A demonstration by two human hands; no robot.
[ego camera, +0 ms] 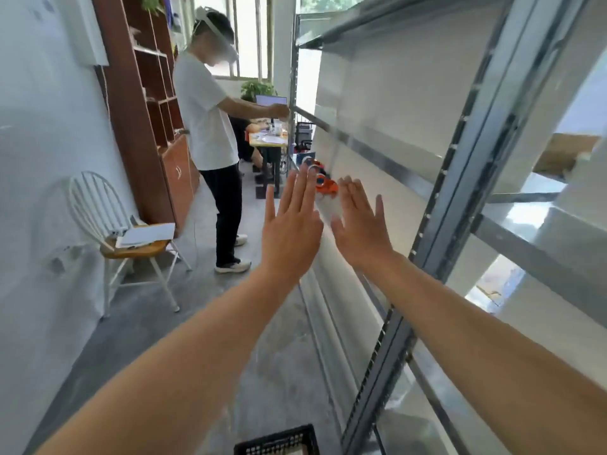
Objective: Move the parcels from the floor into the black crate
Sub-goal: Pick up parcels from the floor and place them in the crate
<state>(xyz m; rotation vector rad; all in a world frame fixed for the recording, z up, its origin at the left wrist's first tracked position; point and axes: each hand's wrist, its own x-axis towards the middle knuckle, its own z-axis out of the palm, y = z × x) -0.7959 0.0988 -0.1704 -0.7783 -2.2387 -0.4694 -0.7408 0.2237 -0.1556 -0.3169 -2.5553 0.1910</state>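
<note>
Left hand (289, 231) and right hand (359, 224) at center, both flat, fingers spread, empty, just apart. Grey metal shelving rack (460, 178) fills 3 o'clock. Person in white tee (203, 119) at 11. White chair (98, 208) at 9, its papers (147, 234) unreadable. Black crate (279, 441) at 6, cut off by the frame edge. Orange tape dispenser (326, 185) partly behind the fingers.

No readable text, label, brand, number or sign. Any marks on the papers (147, 234) on the chair (86, 205) and on the far laptop screen (271, 100) too blurred and small to make out.
</note>
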